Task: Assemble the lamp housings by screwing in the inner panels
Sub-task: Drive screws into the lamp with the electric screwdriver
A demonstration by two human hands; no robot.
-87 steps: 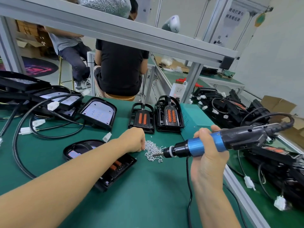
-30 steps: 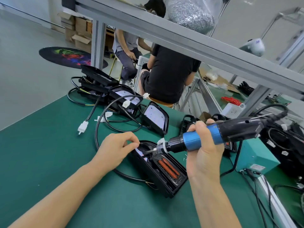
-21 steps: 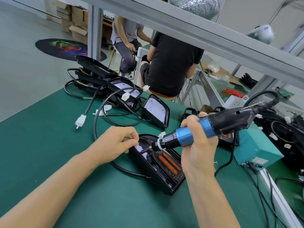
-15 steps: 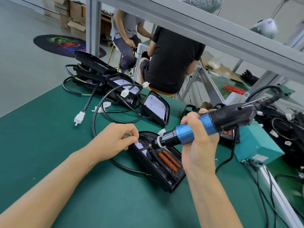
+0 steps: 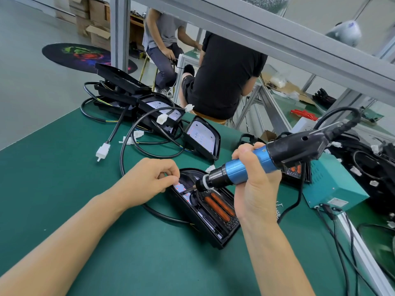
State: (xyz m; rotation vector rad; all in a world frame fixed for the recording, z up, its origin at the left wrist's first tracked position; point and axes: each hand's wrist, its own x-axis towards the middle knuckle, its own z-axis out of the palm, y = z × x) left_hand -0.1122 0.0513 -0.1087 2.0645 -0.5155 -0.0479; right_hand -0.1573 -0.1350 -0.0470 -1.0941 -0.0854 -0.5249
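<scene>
Green bench mat (image 5: 64, 189): one black lamp housing (image 5: 205, 212) at centre, two orange strips inside. Right hand (image 5: 256, 189) grips one blue electric screwdriver (image 5: 245, 167), bit inside housing. Left hand (image 5: 147, 180) fingertips pinched together at housing rim; screw not discernible.

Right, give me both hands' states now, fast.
Left hand: fingertips pinched at the open black lamp housing; contents cannot be told.
Right hand: grips the blue-and-black electric screwdriver.
</scene>
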